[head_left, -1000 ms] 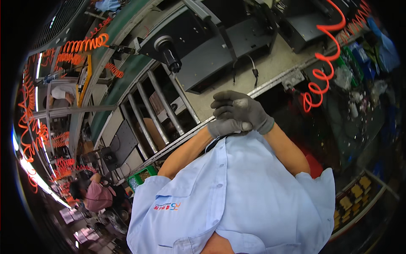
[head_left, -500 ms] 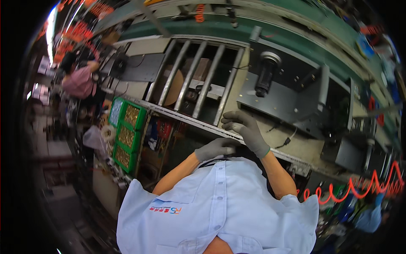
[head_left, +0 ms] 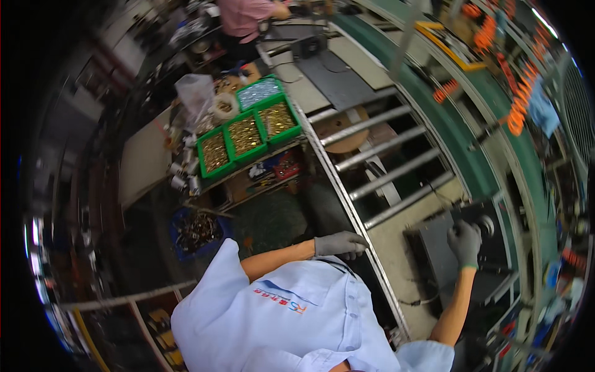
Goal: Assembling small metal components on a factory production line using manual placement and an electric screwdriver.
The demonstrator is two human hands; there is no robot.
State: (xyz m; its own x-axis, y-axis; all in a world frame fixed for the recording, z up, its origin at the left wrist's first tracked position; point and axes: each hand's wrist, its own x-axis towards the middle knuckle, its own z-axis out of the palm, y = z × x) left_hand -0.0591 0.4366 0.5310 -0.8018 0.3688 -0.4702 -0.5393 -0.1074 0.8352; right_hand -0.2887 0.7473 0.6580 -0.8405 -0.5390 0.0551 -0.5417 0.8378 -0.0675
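The bench (head_left: 396, 232), a long pale surface edged by a metal rail, runs from twelve o'clock down toward five, with a green conveyor (head_left: 462, 133) alongside it. On it, at about four o'clock, sits a dark grey machine (head_left: 437, 251) carrying a round black knob (head_left: 483, 224). Three green trays (head_left: 248, 133) of small brass-coloured parts lie well apart at eleven o'clock. The right hand (head_left: 465, 242), gloved in grey, rests on the machine with its fingers curled against the knob, which lies just to its three o'clock side; whether they actually clasp it cannot be told. The left hand (head_left: 339, 244), also gloved, hangs near the rail at six o'clock, fingers loosely folded and holding nothing visible, so the right hand is clearly the nearer one.
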